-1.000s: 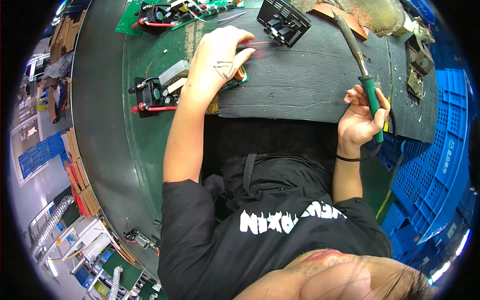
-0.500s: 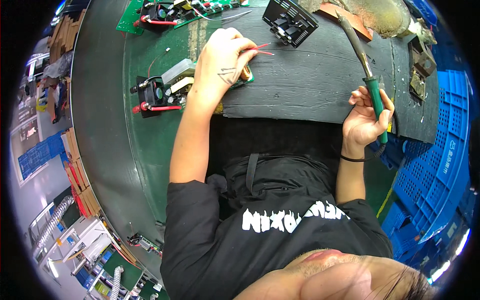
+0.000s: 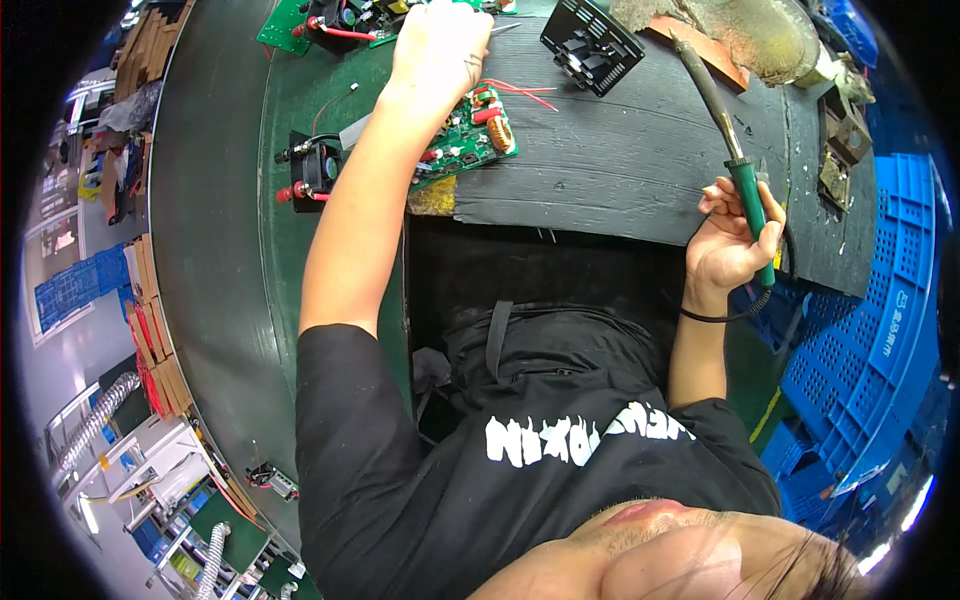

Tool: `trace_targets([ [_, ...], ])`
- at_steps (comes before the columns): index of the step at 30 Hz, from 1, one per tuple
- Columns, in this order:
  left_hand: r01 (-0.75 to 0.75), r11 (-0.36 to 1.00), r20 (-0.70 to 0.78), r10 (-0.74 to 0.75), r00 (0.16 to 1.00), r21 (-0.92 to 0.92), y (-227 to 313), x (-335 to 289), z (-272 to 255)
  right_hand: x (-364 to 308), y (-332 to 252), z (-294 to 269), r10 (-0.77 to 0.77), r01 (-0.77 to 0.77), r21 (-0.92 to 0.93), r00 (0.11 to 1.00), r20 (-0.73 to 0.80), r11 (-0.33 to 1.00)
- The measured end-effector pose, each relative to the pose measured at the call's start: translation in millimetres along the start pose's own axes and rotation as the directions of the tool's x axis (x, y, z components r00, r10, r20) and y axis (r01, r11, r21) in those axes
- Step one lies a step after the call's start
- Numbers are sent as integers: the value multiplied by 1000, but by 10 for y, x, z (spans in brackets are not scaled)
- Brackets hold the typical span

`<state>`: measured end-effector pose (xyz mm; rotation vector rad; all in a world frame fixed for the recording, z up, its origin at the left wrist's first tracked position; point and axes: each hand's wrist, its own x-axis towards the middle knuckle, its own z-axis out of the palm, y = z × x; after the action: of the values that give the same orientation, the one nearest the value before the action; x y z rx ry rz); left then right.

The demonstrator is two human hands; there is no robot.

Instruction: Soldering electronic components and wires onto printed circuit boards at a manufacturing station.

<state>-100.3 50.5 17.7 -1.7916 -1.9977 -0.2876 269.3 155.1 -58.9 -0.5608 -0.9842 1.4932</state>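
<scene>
My right hand (image 3: pixel 735 240) holds a soldering iron (image 3: pixel 745 185) by its green handle, the tip pointing up and away over the bench. My left hand (image 3: pixel 440 50) is stretched over the far circuit board (image 3: pixel 287 27), its fingers hidden or blurred. Beside that hand the end of a pale wire (image 3: pixel 508 26) shows. Below it lies the nearer green circuit board (image 3: pixel 460 150) with a copper coil and a fan, partly covered by my forearm. Thin red wires (image 3: pixel 525 92) stick out from this board over the black bench top. A black finned panel (image 3: pixel 592 48) stands to their right.
An orange-brown block (image 3: pixel 700 52) and a dirty sponge-like lump (image 3: pixel 770 40) sit at the far right. A metal block (image 3: pixel 848 130) stands on the bench's right edge. Blue perforated crates (image 3: pixel 850 340) are beyond it. The iron's cord (image 3: pixel 720 320) loops below my right hand.
My left hand has let go of the red wires and moved away from me to the far board. The nearer board is more uncovered. My right hand and the iron stay in place.
</scene>
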Motion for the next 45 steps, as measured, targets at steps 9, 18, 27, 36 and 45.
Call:
trace_targets([
  [9,46,897,-142,-121,983,-440,680,-238,-353,-118,-325,-275,23,-23,10,1000,15,1000],
  [18,-10,900,-309,-139,941,-436,972,-495,-138,-76,-274,-270,125,-135,98,987,100,986],
  [27,-10,929,-325,-119,938,-369,1002,-516,17,-71,-231,-257,135,-151,63,970,203,987],
  [36,-5,935,-324,-118,939,-354,1002,-519,55,-95,-244,-181,146,-157,28,962,232,987],
  [45,-10,939,-355,-120,927,-344,994,-514,66,-99,-241,-144,153,-162,18,961,232,987],
])
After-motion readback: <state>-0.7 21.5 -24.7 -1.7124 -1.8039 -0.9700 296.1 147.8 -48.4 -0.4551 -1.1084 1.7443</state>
